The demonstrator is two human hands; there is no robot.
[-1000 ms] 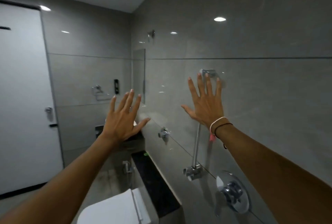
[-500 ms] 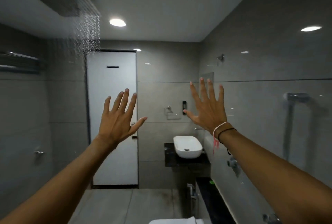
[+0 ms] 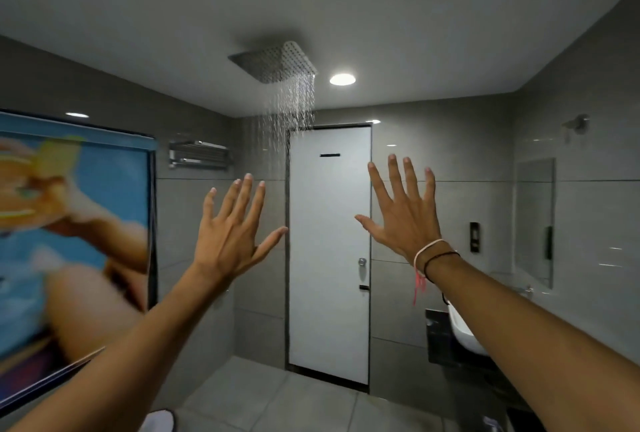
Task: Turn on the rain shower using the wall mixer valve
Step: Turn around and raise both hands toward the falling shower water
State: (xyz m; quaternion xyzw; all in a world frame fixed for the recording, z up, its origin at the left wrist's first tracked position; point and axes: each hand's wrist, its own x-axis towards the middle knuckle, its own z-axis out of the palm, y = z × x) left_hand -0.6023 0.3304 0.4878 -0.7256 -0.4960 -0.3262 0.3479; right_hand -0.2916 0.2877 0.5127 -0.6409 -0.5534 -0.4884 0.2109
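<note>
Both hands up in open air, palms out, fingers spread, touching nothing: left hand (image 3: 231, 234), right hand (image 3: 405, 220). I see a clear gap between them, straight through toward the closed white door (image 3: 329, 251). Overhead, the rain shower head (image 3: 277, 62) sits at the ceiling with water falling ahead of the left fingertips. Left side is boxed in by a big framed poster (image 3: 72, 241) and a wall rack (image 3: 199, 154). Right side: tiled wall with mirror (image 3: 535, 220), basin (image 3: 465, 336) low beside my right forearm. Floor ahead is open.
</note>
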